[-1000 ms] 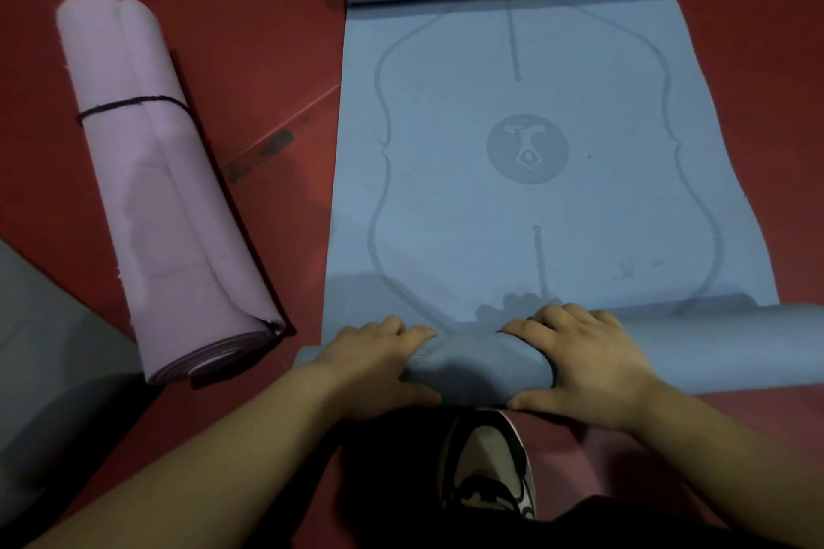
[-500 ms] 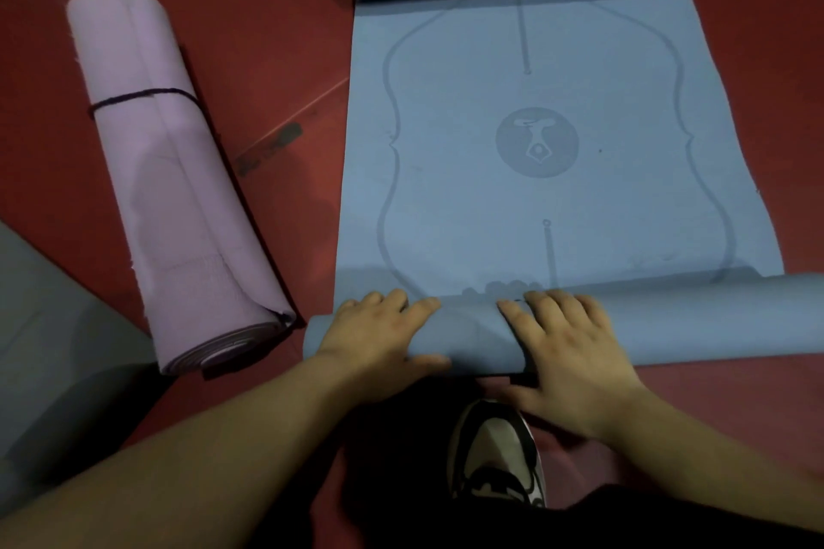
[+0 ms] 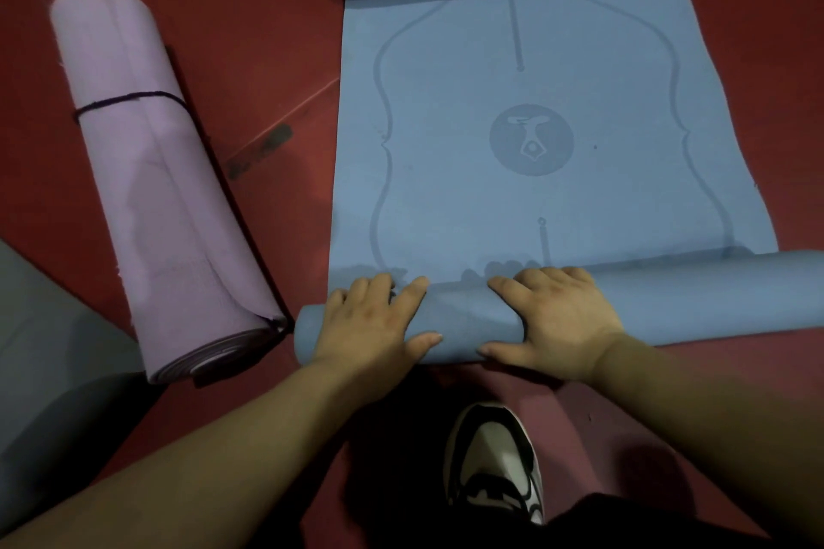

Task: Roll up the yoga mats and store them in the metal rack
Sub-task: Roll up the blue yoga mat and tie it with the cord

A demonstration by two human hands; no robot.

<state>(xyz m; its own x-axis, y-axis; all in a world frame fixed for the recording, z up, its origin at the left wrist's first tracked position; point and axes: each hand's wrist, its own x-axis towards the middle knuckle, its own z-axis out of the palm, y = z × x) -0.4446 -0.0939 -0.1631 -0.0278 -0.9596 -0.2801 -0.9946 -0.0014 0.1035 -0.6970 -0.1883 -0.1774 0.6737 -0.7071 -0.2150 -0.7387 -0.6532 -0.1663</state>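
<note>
Blue foam yoga mat (image 3: 579, 201) on the red floor (image 3: 267, 36), its 6 o'clock end wound into a roll. Left hand (image 3: 372, 323) and right hand (image 3: 559, 321) press on the roll, fingers straight and slightly apart, thumbs against its near side. At 9 o'clock lies a rolled lilac yoga mat (image 3: 156, 201), bound with black cord (image 3: 129, 99).

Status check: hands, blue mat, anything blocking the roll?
Left hand, right hand flat on rolled end of blue mat. Most of it flat ahead, far end curled up. Tied pink mat lies left, off path.
</note>
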